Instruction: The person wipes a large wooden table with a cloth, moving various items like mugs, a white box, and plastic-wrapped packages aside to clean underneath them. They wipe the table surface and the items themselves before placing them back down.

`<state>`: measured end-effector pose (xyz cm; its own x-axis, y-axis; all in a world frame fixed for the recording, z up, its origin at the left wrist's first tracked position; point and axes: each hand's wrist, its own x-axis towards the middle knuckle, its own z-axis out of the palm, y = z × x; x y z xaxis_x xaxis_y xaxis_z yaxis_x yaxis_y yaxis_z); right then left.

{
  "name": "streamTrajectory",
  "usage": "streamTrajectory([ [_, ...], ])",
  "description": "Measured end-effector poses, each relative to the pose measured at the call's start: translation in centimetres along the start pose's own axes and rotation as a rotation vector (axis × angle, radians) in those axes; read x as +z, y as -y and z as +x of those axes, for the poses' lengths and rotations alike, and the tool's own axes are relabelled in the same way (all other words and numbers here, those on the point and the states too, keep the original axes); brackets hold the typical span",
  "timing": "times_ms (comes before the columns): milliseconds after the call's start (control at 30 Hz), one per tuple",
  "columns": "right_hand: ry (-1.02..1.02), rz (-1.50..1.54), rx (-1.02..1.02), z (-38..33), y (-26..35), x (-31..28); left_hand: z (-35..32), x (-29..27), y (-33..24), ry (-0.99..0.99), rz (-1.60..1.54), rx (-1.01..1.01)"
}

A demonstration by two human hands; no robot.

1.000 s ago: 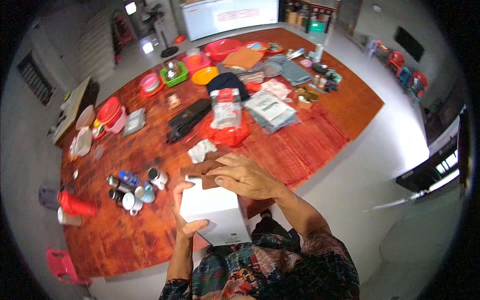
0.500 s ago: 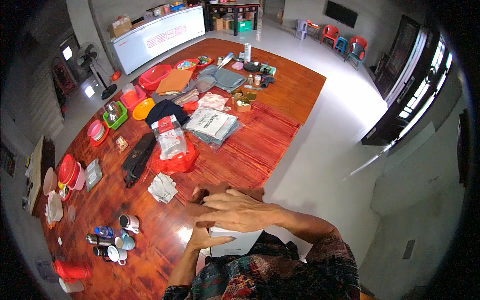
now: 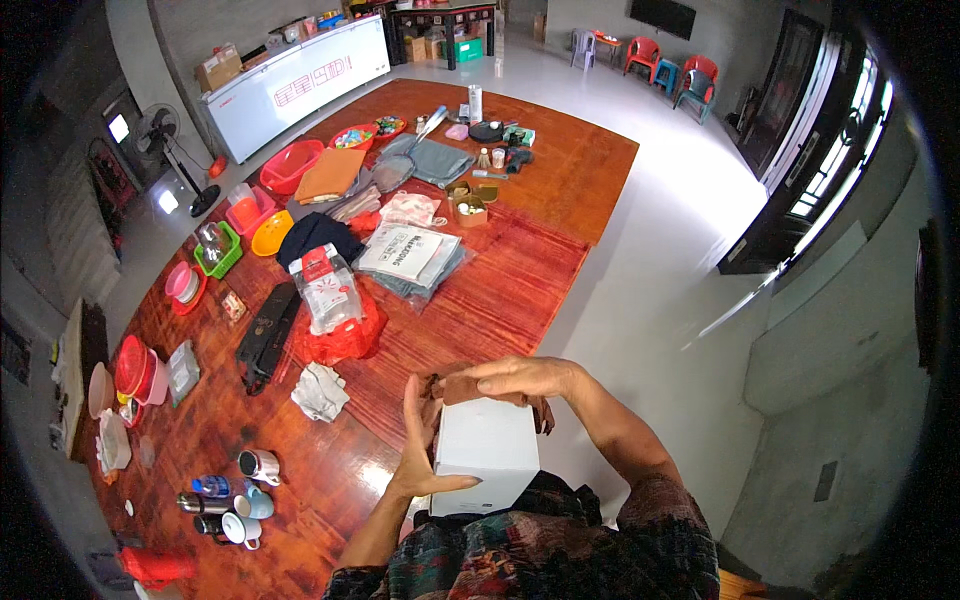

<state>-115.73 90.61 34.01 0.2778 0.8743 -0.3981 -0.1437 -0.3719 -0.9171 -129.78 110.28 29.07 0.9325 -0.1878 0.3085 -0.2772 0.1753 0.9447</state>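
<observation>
A white box [image 3: 488, 440] stands in front of me at the near edge of the table, close to my body. My left hand [image 3: 420, 455] grips its left side, the thumb lying across the near face and the fingers reaching up along the side. A brown cloth [image 3: 466, 388] lies bunched along the box's far top edge, some of it hanging down at the right corner. My right hand [image 3: 530, 376] is over the cloth, holding it against the box with fingers pointing left; its fingertips are partly lost in the cloth.
The wooden table [image 3: 500, 290] bears a crumpled white cloth [image 3: 320, 392], mugs and bottles [image 3: 253, 502], a black bag [image 3: 268, 338], a red plastic bag [image 3: 345, 340], packaged clothes [image 3: 412, 255] and several coloured baskets [image 3: 290, 165]. Pale floor [image 3: 640, 300] runs along its right side.
My right hand has drawn back to the far right edge of the box with the brown cloth, uncovering the white top. The box now shows more fully; my left hand stays on its side.
</observation>
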Motion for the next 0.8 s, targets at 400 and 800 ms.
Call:
streamTrajectory([
  [400,-0.081,1.142,-0.066,8.1,-12.5,1.8,-4.4,-2.4,1.0,-0.286,0.288,-0.252],
  [800,-0.218,0.957,-0.12,9.6,-14.4,4.9,-5.1,3.0,-3.7,-0.426,0.968,-0.136],
])
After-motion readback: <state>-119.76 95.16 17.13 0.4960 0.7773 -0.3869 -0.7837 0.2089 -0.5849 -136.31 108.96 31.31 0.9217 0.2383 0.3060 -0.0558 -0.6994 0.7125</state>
